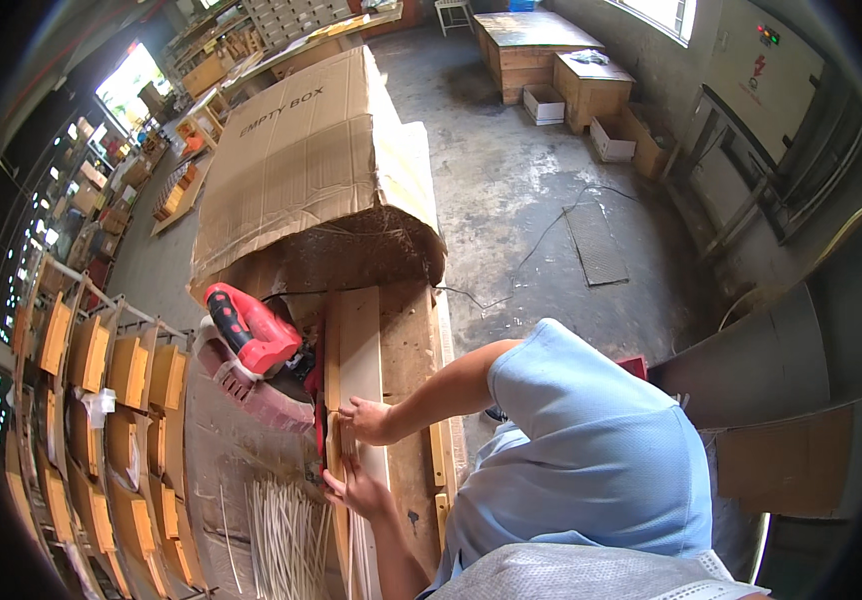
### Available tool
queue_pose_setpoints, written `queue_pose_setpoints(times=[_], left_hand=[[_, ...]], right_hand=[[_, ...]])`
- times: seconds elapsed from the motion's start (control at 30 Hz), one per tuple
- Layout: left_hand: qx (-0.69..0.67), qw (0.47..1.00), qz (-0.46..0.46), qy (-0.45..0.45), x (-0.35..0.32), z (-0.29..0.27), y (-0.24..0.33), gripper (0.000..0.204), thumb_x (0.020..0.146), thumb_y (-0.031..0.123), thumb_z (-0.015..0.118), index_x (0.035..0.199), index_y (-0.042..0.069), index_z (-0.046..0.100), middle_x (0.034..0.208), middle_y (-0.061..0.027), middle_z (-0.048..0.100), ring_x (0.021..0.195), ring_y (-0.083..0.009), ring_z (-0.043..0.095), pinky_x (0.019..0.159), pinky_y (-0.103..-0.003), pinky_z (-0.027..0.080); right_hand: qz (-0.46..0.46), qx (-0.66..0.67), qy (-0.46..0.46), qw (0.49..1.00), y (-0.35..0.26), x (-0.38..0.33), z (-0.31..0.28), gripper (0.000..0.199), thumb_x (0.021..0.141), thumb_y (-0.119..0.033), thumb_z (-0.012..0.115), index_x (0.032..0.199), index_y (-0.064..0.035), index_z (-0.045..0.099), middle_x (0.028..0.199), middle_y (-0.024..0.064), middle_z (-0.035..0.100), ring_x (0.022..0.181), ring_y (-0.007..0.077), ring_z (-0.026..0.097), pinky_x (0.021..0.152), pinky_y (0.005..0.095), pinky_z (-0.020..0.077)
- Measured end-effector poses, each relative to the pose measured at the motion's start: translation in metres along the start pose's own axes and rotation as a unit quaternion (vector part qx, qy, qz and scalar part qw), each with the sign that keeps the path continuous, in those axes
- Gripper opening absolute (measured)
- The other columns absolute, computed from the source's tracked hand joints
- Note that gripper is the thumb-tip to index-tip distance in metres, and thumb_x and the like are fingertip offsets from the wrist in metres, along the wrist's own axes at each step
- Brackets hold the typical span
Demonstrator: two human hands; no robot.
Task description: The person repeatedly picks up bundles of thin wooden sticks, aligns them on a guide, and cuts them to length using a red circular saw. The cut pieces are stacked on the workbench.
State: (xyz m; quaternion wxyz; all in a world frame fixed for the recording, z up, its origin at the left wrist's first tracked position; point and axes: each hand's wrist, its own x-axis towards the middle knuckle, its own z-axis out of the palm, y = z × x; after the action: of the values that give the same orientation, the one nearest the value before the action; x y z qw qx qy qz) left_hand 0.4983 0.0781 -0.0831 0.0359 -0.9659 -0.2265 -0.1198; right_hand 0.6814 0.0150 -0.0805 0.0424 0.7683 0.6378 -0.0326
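Note:
A red power saw point(259, 335) with a black grip and a dusty pinkish guard stands left of a long wooden rail on the workbench point(411, 340). Close beside it, my right hand point(371, 420) rests on the rail with fingers bent; what they press or grip is too small to tell. Just nearer, my left hand point(361, 492) closes at the rail's edge, thumb side toward the saw. Thin white strips point(359, 555) run along the bench up to that hand. Its palm is hidden.
A large cardboard box point(296, 160) covers the bench's far end. Loose white sticks point(286, 530) lie in a pile at the lower left. Beyond them stands a rack of wooden pieces point(131, 370). A dark cable point(541, 250) crosses the floor on the right.

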Motion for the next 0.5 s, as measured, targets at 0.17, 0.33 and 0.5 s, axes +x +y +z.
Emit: queue_pose_setpoints(times=[0.17,0.33,0.5], left_hand=[[0.012,0.999,-0.027,-0.046,-0.002,-0.006,-0.001,0.046,0.097,0.007,0.058,0.142,0.011,0.066,0.138,-0.0062,0.07,0.145,-0.0422,0.041,0.115,-0.071,0.027],[0.031,0.999,-0.013,-0.027,-0.002,0.002,-0.007,0.044,0.097,0.007,0.058,0.14,0.014,0.067,0.145,-0.0015,0.065,0.148,-0.0398,0.04,0.114,-0.067,0.028],[-0.007,0.998,-0.044,-0.035,0.0,0.007,-0.004,0.041,0.102,0.02,0.052,0.14,0.014,0.066,0.156,0.0015,0.056,0.151,-0.04,0.034,0.118,-0.071,0.02]], right_hand=[[0.0,0.01,-0.012,1.0,-0.007,0.0,0.002,0.03,0.088,-0.035,0.071,0.113,-0.0214,0.082,0.159,0.0005,0.052,0.154,0.028,0.031,0.115,0.0509,0.0334],[0.025,0.138,0.003,0.99,0.006,-0.021,-0.007,0.055,0.097,-0.037,0.063,0.147,-0.0153,0.061,0.165,0.0046,0.042,0.157,0.0388,0.023,0.121,0.0638,0.0275],[0.231,0.499,0.399,0.734,0.055,-0.026,-0.064,0.019,0.104,-0.015,0.06,0.107,0.001,0.07,0.092,0.0091,0.073,0.079,0.0185,0.067,0.071,0.0356,0.0547]])
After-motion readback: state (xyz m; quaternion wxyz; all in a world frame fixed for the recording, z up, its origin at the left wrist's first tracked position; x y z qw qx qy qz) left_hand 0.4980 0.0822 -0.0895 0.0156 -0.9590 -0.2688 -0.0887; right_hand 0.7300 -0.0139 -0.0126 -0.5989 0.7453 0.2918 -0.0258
